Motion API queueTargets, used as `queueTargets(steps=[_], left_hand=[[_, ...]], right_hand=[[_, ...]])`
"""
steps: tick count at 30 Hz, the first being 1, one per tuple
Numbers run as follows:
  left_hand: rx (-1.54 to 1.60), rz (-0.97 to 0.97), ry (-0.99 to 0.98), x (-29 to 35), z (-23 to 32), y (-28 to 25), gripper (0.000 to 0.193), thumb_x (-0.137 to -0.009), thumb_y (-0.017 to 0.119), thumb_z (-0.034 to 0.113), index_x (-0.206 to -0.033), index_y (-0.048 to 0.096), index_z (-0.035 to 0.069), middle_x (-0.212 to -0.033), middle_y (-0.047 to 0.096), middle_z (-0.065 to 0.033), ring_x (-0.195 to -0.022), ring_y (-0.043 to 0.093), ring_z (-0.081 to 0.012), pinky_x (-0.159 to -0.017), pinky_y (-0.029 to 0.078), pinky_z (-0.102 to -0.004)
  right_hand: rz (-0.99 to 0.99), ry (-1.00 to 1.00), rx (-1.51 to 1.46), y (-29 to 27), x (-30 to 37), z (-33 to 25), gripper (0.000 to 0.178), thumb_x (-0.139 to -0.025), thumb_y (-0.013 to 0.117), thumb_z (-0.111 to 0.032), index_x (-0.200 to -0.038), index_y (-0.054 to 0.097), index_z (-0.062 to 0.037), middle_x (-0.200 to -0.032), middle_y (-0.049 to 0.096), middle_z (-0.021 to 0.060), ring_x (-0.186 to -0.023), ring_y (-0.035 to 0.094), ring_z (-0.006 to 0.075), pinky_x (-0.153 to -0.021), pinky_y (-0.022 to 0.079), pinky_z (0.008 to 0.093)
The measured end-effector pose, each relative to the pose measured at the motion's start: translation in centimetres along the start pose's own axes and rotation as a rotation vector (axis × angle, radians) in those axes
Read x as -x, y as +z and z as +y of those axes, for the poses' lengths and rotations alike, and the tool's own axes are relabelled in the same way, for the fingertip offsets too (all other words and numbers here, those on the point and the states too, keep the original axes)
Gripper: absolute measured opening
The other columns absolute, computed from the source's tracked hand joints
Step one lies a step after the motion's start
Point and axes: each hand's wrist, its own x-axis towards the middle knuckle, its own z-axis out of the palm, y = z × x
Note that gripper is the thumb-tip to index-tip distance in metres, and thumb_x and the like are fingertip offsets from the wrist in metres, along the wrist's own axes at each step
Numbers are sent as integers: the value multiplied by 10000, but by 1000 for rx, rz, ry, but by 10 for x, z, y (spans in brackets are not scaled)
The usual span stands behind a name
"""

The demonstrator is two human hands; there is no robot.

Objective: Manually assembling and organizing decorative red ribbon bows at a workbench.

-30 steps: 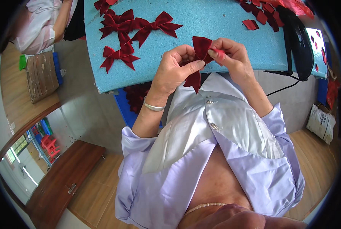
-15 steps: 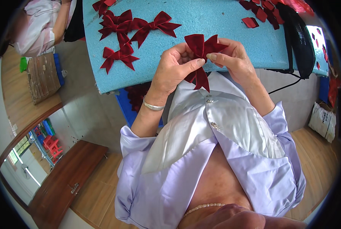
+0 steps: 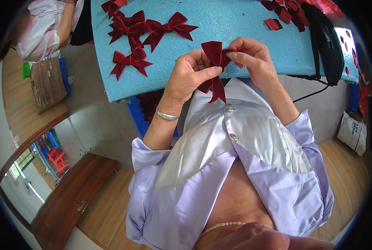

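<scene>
Both hands are pinching one red bow [image 3: 214, 62] just over the near edge of the blue mat [image 3: 236, 25]. The left hand [image 3: 190, 77] is squeezing the middle so the loops stay, and the right hand [image 3: 252, 56] is nipping a loop (the tails are hanging down). Finished bows [image 3: 146, 35] are lying apart on the mat.

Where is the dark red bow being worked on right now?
In the head view, upper centre: the dark red bow is pinched between the left hand and right hand, above the blue foam board's near edge.

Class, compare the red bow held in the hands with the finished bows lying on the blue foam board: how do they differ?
The held bow is pinched upright between left hand and right hand; the finished bows lie flat, untouched. Its loops look bunched, its tails hanging; theirs are spread wide. Both are dark red.
</scene>
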Motion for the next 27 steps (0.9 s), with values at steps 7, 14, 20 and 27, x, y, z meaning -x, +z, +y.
queueTargets(steps=[7,14,20,27], left_hand=[[-87,71,-26,-5,-11,-2,165,-802,763,34,-930,659,24,-837,639,6,-726,572,-47,-682,483,-201],[-119,51,-12,-7,-13,-9,200,-809,759,26,-994,682,17,-858,669,-19,-767,607,-78,-737,494,-220],[-153,54,-38,-7,-8,-2,203,-794,765,5,-978,680,14,-844,667,-9,-743,599,-61,-701,485,-204],[-323,36,14,-11,-6,4,196,-747,791,32,-748,596,28,-662,588,34,-590,502,-25,-529,403,-198]], right_hand=[[141,-71,2,22,0,-13,83,-876,647,-105,-909,637,-30,-865,604,-4,-774,525,69,-677,403,230],[58,94,54,0,-3,3,116,-914,625,-103,-996,616,-22,-932,629,15,-880,567,89,-779,460,251],[106,-112,35,14,-9,-17,81,-901,631,-94,-889,634,-14,-908,627,12,-797,556,81,-726,440,245],[-45,-66,203,8,-15,-11,64,-880,635,-54,-864,617,6,-829,577,-4,-768,524,95,-711,434,250]])
